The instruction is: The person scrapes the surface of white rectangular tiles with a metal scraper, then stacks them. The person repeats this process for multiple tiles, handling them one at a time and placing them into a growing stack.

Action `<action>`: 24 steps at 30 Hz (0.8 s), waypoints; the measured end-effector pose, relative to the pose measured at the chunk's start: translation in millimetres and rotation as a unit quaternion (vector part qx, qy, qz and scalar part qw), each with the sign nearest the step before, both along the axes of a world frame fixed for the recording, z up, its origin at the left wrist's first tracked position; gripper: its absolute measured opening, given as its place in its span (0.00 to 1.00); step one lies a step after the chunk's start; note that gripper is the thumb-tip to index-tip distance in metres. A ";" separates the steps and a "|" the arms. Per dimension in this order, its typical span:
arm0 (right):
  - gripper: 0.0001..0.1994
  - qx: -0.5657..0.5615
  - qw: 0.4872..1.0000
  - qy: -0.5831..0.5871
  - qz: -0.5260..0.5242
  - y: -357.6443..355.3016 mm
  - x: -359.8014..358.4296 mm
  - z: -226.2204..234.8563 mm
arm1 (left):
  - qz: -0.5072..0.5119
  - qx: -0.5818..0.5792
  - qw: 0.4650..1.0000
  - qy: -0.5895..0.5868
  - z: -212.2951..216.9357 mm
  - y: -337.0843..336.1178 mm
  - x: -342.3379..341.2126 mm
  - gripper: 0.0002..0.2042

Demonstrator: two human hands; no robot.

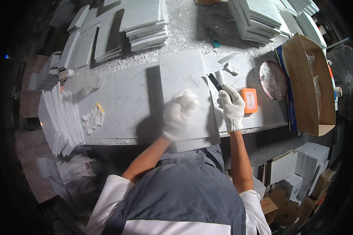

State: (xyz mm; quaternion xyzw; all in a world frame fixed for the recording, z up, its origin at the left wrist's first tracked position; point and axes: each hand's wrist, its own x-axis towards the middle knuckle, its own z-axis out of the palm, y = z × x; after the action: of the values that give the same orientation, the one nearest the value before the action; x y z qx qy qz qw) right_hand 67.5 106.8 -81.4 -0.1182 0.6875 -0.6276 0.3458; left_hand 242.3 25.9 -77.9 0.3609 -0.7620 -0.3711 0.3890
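Observation:
A large grey-veined white marble tile (pixel 182 74) lies at the middle of the bench, its near edge close to my body. My left hand (pixel 180 111), in a white knit glove, is over the tile's near half. Motion smears its fingers, so what it holds, if anything, is unclear. Just right of the tile is my right hand (pixel 232 107), gloved the same way. Its fingers are closed on the near end of a slim black tool (pixel 214 82), which points away from me. Right beside this hand sits an orange box (pixel 248 100) with a pale label.
Stacked tiles (pixel 145 27) stand at the back left, and another stack (pixel 257 21) at the back right. Upright tiles (pixel 60 119) lean at the left. A round tub (pixel 273 80) and a cardboard box (pixel 308 84) occupy the right. A crumpled glove (pixel 93 118) lies left.

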 end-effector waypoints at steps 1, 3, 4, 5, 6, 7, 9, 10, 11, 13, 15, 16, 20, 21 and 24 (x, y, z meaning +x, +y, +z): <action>0.17 -0.003 1.000 0.004 0.001 -0.7 0.7 -1.4 | 0.005 -0.002 1.000 0.004 0.3 0.1 -0.8 0.15; 0.17 -0.008 1.000 0.014 -0.004 -0.8 0.3 -5.2 | 0.009 -0.022 1.000 0.015 0.1 -0.2 -2.7 0.15; 0.16 -0.019 1.000 0.015 -0.007 -1.6 0.9 -8.3 | 0.010 -0.037 0.999 0.021 -0.2 0.2 -3.6 0.16; 0.16 -0.024 0.999 0.030 -0.006 -1.9 0.6 -11.7 | 0.009 -0.054 0.998 0.023 -0.6 0.7 -4.4 0.16; 0.16 -0.026 0.999 0.039 -0.005 -2.4 0.5 -15.6 | 0.017 -0.035 0.999 0.019 -0.9 1.6 -4.7 0.17; 0.16 -0.032 0.998 0.049 -0.003 -2.3 0.7 -19.7 | 0.024 -0.017 1.000 0.010 -1.1 2.8 -4.5 0.17; 0.16 -0.047 0.996 0.074 0.000 -1.2 0.6 -28.2 | 0.028 0.002 1.000 0.011 -1.7 3.9 -4.5 0.18; 0.16 -0.061 0.994 0.091 0.002 -0.7 0.1 -32.3 | 0.026 0.005 0.999 0.020 -2.0 4.2 -4.6 0.18; 0.16 -0.060 0.990 0.130 0.005 -0.5 -0.6 -36.4 | 0.027 0.008 0.999 0.027 -2.2 4.4 -4.9 0.19; 0.16 -0.063 0.975 0.213 0.011 1.2 -3.0 -42.6 | 0.032 0.015 0.999 0.037 -2.2 4.5 -5.5 0.19; 0.16 -0.075 0.941 0.328 0.032 2.7 -7.5 -45.9 | 0.035 0.006 0.999 0.026 -1.8 4.4 -5.5 0.20; 0.15 -0.079 0.919 0.385 0.041 3.0 -8.9 -46.3 | 0.034 -0.007 0.999 0.011 -1.4 4.2 -5.1 0.20; 0.16 -0.086 0.929 0.358 0.031 1.6 -9.5 -37.2 | 0.021 0.003 1.000 0.002 -0.6 3.4 -3.0 0.19; 0.15 -0.103 0.960 0.259 0.014 -0.1 -7.2 -32.7 | 0.019 0.021 1.000 0.005 -0.6 3.2 -2.7 0.18; 0.16 -0.051 0.997 0.064 -0.001 -5.1 -8.4 -14.8 | 0.020 0.084 0.996 0.018 -0.3 4.1 -2.8 0.16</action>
State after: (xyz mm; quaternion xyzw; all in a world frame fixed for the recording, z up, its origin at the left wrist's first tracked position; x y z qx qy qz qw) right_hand 59.0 101.7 -96.2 -0.1753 0.6752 -0.6533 0.2941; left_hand 239.4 30.0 -78.2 0.4010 -0.7137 -0.4322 0.3782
